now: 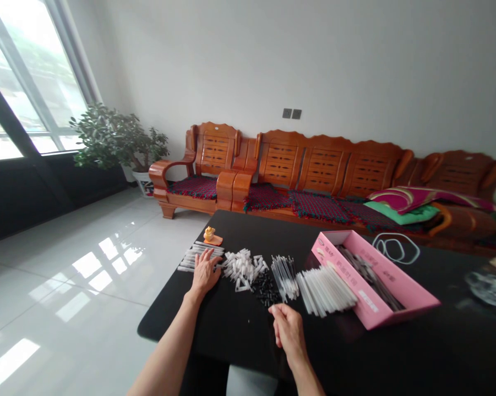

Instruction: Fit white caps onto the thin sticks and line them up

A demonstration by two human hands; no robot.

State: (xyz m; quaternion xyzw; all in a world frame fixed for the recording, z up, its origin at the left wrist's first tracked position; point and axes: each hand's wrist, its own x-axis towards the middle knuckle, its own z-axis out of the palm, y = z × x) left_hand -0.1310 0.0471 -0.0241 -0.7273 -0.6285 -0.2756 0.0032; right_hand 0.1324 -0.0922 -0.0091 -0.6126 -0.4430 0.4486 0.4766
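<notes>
My left hand (205,270) lies over a row of slim pale sticks (190,257) at the table's left end, its fingers stretched out and apart. To its right is a heap of short white plastic pieces (243,264). My right hand (288,324) is closed with thumb and forefinger together, just in front of a pile of small black pieces (265,287); what it may hold is too small to make out. Beyond it lie a bundle of thin dark-tipped rods (285,275) and a row of translucent white tubes (326,290).
A pink box (371,275) holding dark strips stands right of the tubes. Behind it lies a looped white cord (396,247). A small yellow figurine (209,234) sits at the black table's (239,330) back left. A wooden sofa (322,165) runs along the wall.
</notes>
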